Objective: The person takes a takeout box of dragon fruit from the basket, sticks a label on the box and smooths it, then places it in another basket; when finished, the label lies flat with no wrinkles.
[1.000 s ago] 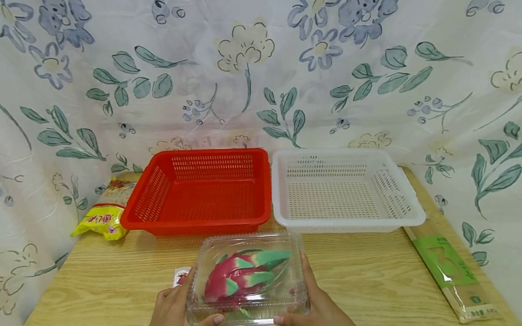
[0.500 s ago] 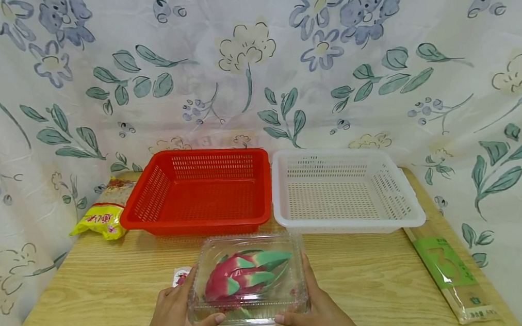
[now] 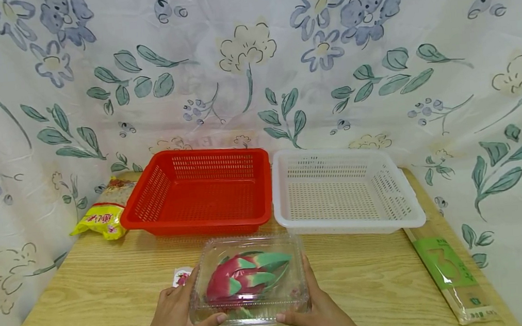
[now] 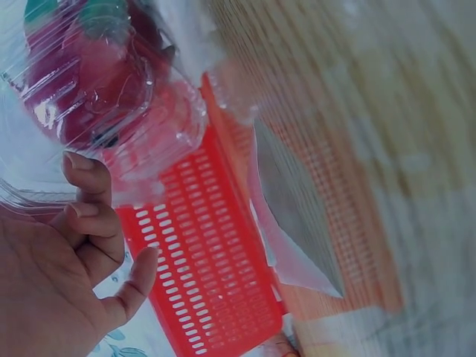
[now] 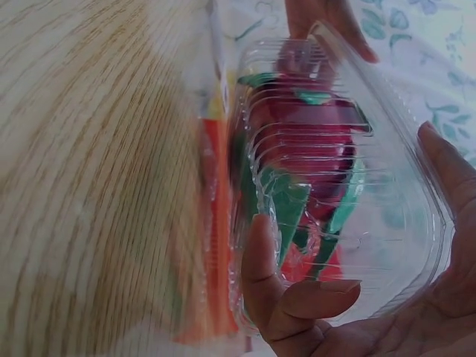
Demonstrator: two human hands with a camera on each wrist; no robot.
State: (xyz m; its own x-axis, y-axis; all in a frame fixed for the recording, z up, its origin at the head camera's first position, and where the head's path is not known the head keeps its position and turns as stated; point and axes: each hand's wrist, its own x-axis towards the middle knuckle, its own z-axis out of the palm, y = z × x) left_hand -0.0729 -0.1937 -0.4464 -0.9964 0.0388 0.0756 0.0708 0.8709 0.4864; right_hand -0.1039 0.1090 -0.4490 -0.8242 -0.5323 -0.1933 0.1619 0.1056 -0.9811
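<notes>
Two hands clasp a clear box [image 3: 249, 279] with a dragon fruit [image 3: 245, 276] inside, on the table [image 3: 91, 302] before the red basket [image 3: 200, 191]. Left hand [image 3: 174, 315] and right hand [image 3: 317, 308] flank its sides, fingers curled around the edges, thumbs on the near rim.

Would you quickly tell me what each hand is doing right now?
Left hand: grips the left side of the clear plastic clamshell box with the dragon fruit inside.
Right hand: grips its right side.
</notes>
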